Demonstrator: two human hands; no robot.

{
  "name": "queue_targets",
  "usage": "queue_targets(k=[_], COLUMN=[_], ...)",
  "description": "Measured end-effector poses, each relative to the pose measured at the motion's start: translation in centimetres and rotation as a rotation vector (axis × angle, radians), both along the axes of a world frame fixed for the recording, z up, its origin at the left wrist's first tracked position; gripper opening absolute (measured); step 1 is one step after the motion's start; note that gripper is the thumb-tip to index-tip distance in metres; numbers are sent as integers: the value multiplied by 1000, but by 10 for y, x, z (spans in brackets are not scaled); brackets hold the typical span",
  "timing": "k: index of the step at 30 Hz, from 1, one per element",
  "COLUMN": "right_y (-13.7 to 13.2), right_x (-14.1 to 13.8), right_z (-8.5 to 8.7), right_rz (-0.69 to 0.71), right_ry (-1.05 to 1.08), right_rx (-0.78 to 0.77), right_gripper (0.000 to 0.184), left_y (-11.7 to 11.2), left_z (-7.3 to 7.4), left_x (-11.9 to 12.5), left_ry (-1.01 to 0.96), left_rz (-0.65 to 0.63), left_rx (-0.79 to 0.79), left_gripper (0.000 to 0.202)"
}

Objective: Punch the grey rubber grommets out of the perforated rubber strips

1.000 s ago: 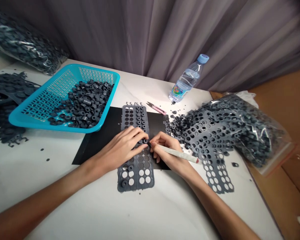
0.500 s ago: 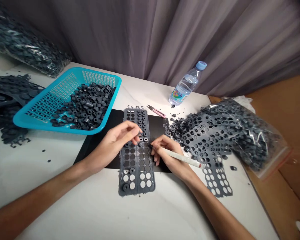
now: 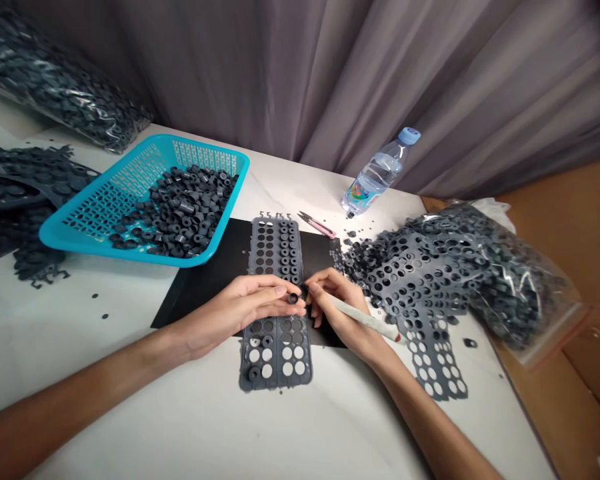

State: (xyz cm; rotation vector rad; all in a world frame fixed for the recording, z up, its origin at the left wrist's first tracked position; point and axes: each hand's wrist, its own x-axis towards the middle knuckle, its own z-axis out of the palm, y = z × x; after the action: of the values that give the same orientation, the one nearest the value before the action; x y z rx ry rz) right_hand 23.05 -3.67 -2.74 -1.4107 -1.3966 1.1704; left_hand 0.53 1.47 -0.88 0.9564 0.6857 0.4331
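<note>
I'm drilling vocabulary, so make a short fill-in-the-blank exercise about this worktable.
The pen-like tool is in the ____ hand.
The turquoise basket stands to the ____ of the water bottle.
The mat beneath the perforated grey sheet is ____.
The bottle's cap is light ____.

Missing words: right; left; black; blue.

Dark round piece (image 3: 293, 299) over perforated sheet (image 3: 277, 363)

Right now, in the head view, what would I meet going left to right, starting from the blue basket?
Blue basket → dark holed sheet beneath the left hand → pink snips → water bottle → clear bag at the right.
</note>
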Motion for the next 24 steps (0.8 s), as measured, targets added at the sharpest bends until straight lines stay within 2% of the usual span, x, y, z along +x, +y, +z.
queue_targets(k=[4,7,11,14,16,18,19,21,24], right_y=[1,2,2,2,2,1,1,1,1], right_x=[1,2,3,3,3,2,2,2,2], right_z=[1,2,-1,-3,-2,-2,-1,-2,-3], right_rz=[13,26,41,38,31,27,26,26,29], right_ry=[15,3,-7,-12,-13,-18,-22,-29,-47], right_rx=[-34,-47,-59,-70,-72,-69,-69,-69,-65], right_gripper=[24,23,23,22,21,19,18,17,17], left_y=[0,0,-3,-2,6,19,27,44,62], left_z=[5,2,-3,4,14,24,28,33,31], left_x=[0,1,0,-7,-18,-31,-38,-51,-64], left_ry=[4,35,159,223,285,403,493,653,892], left_rz=[-3,-15,110,245,415,589,666,786,710], left_rx=[-28,46,411,732,1059,1519,1651,1631,1597], left_gripper=[29,31,31,27,22,16,15,12,13])
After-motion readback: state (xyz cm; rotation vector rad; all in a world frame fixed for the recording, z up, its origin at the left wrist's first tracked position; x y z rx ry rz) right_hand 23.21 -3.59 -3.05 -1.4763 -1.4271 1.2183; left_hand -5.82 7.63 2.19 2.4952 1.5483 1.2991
